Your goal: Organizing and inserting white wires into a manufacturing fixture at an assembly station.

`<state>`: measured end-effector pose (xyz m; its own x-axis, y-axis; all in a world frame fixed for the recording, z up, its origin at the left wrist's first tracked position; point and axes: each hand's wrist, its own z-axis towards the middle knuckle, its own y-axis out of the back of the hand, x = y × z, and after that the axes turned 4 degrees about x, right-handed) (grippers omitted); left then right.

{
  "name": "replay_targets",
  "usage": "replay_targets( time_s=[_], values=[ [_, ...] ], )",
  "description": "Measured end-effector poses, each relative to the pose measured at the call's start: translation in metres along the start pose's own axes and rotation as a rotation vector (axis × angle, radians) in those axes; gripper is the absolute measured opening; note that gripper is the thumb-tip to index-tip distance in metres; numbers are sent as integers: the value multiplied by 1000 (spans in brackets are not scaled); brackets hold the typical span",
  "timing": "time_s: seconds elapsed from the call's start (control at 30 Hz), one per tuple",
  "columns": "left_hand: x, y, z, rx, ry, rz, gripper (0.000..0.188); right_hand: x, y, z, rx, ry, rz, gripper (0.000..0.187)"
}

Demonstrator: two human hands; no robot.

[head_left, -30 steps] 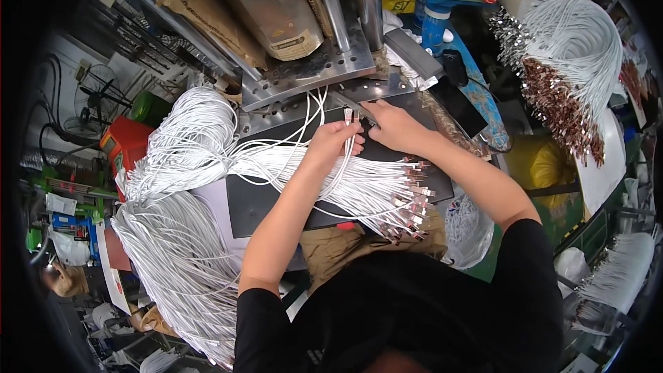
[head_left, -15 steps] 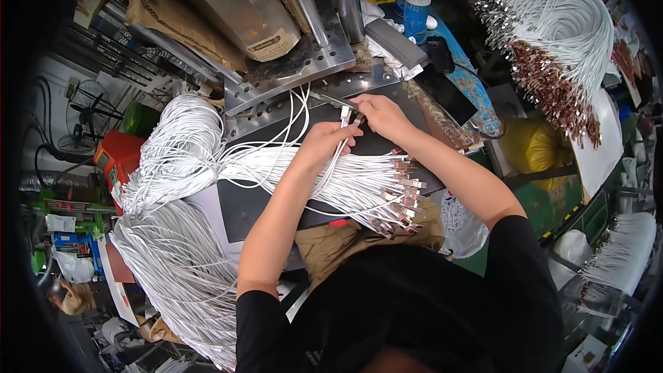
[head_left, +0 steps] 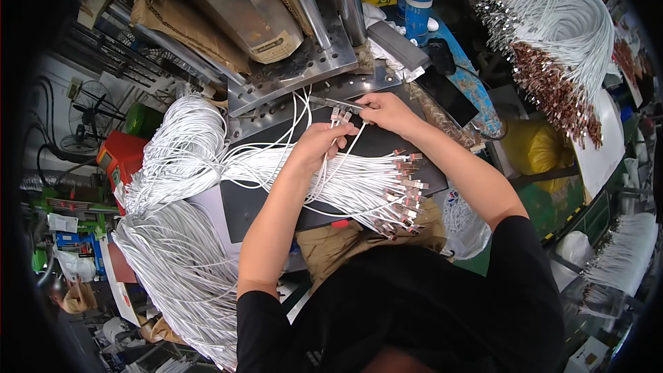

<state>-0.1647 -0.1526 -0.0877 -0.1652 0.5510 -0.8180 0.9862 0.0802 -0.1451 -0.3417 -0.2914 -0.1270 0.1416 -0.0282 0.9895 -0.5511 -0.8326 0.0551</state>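
Note:
My left hand is closed round a few white cables, and their plugs stick up above its fingers. Close by on the right, my right hand is closed with its fingertips on a slim grey metal tool, whose exact kind I cannot make out. A single white cable slants down from just below the right fingertips. Under both hands a bundle of white cables lies across a black board, its metal-and-copper-coloured connectors fanned out at the right end.
A steel press with a perforated plate stands just beyond my hands. Coiled white cables are heaped at the left, with more hanging strands below. To the right lie a dark phone-like slab and a grey box.
The plugs over my left hand have spread apart, and that hand has shifted slightly left. My right hand has moved slightly right. A separate cable now slants between the hands.

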Motion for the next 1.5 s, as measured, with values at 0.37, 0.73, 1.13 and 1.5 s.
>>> replay_targets(
  time_s=[0.37, 0.73, 1.13, 1.5],
  values=[
    [-5, -6, 11, 115, -3, 35, 30, -16, -3, 6, 33, 107, -67, 39],
    [-7, -1, 10, 186, 33, 32, 35, -1, 0, -3, 54, 81, 23, 36],
    [15, 8, 5, -82, -150, -73, 25, 14, 11, -16, 82, -13, -43, 37],
    [4, -9, 1, -72, -108, -21, 23, 17, 9, -20, 93, 40, -258, 36]
  ],
)
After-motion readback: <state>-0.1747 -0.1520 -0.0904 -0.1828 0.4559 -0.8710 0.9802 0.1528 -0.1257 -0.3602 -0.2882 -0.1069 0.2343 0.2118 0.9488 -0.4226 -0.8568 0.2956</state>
